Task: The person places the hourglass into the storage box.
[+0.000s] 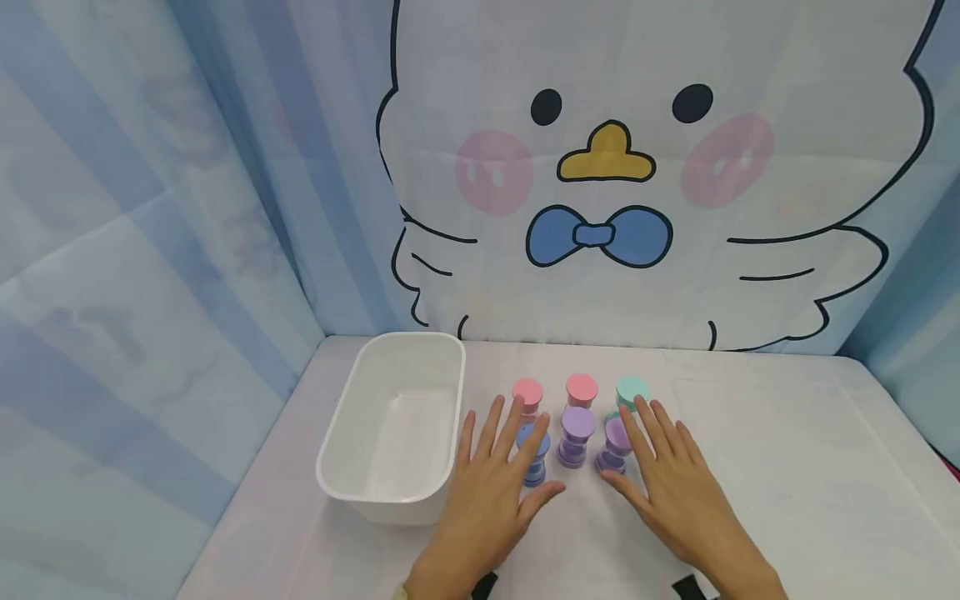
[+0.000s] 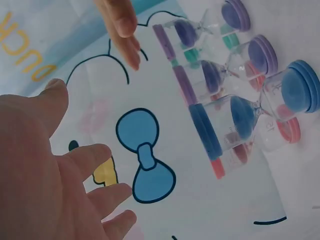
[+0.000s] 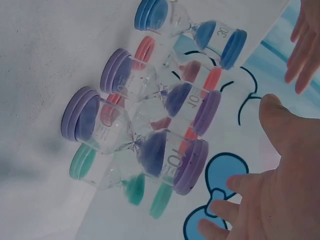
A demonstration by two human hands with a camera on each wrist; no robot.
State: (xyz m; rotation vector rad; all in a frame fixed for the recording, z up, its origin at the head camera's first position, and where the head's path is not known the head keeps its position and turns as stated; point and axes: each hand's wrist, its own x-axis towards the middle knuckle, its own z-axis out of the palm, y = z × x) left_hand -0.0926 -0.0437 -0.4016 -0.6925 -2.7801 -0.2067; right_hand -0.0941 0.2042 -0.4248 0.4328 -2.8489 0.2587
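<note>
Several sand timers stand upright in two rows on the table. The front row has a blue sand timer [image 1: 534, 467] at left and two purple ones, the middle purple sand timer [image 1: 577, 433] and the right purple sand timer [image 1: 615, 442]. Behind them are two pink sand timers, one pink top [image 1: 528, 390] and another pink top [image 1: 582, 389], plus a green sand timer [image 1: 632, 388]. My left hand [image 1: 491, 492], fingers spread, hovers beside the blue timer, partly covering it. My right hand [image 1: 675, 492] hovers likewise by the right purple timer. Neither hand holds anything.
A white plastic bin [image 1: 390, 425] stands left of the timers, close to the left hand, with nothing visible inside. A curtain with a duck print [image 1: 600, 300] hangs behind the table [image 1: 810, 467]. Another curtain [image 1: 150, 250] hangs along the left side.
</note>
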